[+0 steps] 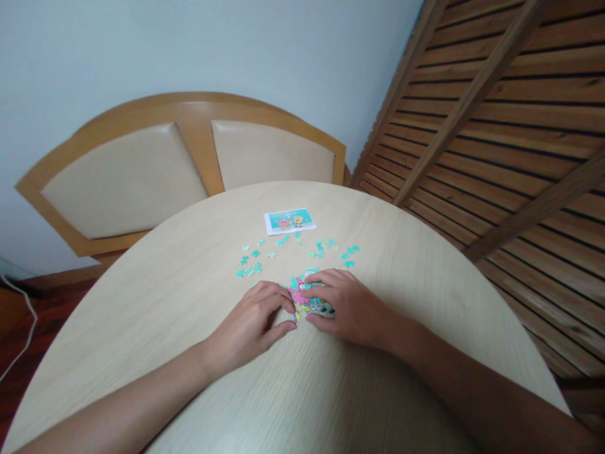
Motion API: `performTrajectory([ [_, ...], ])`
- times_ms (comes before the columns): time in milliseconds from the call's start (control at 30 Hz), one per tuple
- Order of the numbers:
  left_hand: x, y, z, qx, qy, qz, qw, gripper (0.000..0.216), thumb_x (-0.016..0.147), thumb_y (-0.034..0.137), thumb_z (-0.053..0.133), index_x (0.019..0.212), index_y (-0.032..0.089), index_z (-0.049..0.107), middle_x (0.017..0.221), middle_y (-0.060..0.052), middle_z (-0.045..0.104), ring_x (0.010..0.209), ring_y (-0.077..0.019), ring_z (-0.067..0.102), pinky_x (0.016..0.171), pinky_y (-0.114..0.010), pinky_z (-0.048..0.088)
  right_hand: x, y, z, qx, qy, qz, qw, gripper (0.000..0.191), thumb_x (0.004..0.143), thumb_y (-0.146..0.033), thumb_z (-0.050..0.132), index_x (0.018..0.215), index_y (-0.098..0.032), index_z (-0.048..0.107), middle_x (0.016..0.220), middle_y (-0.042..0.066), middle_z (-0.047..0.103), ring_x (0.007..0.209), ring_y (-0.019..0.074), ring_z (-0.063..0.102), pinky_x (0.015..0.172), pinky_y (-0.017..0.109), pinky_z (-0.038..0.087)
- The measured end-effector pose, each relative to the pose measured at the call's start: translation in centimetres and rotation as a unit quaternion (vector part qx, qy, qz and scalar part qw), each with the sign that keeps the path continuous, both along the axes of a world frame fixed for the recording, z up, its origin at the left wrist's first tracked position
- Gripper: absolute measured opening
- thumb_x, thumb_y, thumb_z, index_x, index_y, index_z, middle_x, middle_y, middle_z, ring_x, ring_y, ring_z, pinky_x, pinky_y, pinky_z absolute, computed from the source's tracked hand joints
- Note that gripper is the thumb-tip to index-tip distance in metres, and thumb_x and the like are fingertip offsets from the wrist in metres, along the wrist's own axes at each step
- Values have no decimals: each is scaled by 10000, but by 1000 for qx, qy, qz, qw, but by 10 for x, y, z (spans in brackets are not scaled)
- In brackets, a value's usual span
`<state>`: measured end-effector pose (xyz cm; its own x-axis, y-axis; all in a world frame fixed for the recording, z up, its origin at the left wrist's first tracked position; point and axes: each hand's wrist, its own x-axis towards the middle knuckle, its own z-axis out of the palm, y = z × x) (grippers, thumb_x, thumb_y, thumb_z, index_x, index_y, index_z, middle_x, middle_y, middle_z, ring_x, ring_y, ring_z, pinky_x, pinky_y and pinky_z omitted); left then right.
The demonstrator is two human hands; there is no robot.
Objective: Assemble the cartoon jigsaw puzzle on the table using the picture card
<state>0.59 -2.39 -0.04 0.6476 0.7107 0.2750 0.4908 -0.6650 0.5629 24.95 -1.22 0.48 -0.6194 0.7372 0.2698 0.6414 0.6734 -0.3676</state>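
A small, partly assembled jigsaw puzzle [305, 301] with a pink figure lies on the round pale wooden table [189, 296]. My left hand [253, 325] rests at its left edge, fingers curled, thumb and fingertips pressed against the joined pieces. My right hand [345, 302] covers its right side, fingers curved over it and pinching its edge. Several loose turquoise puzzle pieces [283, 255] lie scattered just beyond my hands. Behind them sits a small reference picture card [289, 221] showing the finished image.
A wooden headboard-like bench back with beige padded panels [142, 170] stands behind the table against a pale blue wall. Slatted wooden shutters [496, 126] fill the right side. A white cable [21, 315] lies on the floor at the far left.
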Motion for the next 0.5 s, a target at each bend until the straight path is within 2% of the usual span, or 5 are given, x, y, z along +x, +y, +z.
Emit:
performTrajectory([
  [233,3,1,0,22,-23,16,999,108,973,301,656,1031,212,637,1085,-55,674,1048,-222,594,941,-384,456,-1,0,-1,13,4,2,1000,331,833,-316,745,1150,-223,731,1240,76,696,1159,278,619,1032,475,433],
  [500,5,4,-2,45,-5,36,998,109,961,314,664,987,209,652,1078,-66,672,1030,-235,601,916,-396,463,-5,-3,1,24,3,2,1000,310,832,-323,749,1126,-225,731,1205,78,705,1125,274,629,1012,461,448],
])
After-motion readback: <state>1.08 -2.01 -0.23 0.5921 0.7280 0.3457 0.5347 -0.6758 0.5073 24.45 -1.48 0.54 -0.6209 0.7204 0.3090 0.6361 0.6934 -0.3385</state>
